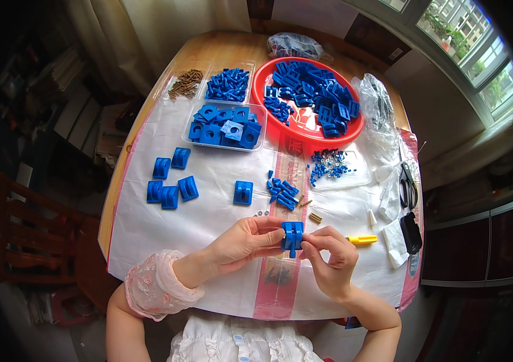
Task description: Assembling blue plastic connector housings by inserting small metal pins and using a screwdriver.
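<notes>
Low over the front of the table, my left hand grips a blue plastic block with two raised rounded ridges and a narrow blue stem pointing down toward me. My right hand is closed in a pinch at the block's right side; whether a small piece sits between those fingertips is hidden. Just beyond the hands lie loose blue plastic pegs, brass pins and small metal nuts. A similar blue block rests alone ahead of my left hand. To the right is a yellow-handled tool, partly behind my right hand.
Several blue blocks sit at left. Farther back stand clear boxes of blue plates, blue pieces and screws, plus a red basin of blue parts. Scissors and a black case lie right.
</notes>
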`<state>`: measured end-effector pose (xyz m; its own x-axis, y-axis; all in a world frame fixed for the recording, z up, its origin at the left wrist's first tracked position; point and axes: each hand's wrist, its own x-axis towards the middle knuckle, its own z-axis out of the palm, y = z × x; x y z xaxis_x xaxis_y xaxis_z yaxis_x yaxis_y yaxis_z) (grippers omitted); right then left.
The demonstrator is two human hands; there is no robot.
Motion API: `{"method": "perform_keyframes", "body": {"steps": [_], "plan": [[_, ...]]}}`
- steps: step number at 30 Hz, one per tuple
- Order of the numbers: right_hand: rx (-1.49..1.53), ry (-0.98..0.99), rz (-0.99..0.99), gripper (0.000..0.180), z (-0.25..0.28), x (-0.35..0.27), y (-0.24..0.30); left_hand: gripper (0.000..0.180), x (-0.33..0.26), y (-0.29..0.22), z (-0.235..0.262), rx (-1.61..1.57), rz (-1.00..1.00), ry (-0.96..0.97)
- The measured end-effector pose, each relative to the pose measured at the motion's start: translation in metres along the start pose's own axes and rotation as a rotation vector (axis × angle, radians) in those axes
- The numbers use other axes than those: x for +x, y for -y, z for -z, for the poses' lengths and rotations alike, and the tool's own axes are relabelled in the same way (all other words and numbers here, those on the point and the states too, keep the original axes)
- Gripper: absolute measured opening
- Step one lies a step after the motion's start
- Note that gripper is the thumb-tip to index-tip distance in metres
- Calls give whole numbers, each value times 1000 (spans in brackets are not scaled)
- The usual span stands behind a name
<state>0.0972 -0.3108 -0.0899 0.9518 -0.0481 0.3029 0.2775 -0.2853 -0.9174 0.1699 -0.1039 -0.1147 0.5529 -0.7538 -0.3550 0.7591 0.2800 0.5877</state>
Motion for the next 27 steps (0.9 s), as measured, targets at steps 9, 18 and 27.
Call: {"method": "perform_keyframes", "body": {"steps": [9, 18, 27], "plan": [[-15, 142, -21, 16, 14, 9, -2, 39, -3, -4, 0, 35, 46, 8], [-30, 203, 68, 18, 11, 7, -10, 37, -4, 0, -2, 65, 29, -23], [-57, 161, 44, 18, 6, 2, -16, 34, -4, 6, -2, 33, -41, -52]]}}
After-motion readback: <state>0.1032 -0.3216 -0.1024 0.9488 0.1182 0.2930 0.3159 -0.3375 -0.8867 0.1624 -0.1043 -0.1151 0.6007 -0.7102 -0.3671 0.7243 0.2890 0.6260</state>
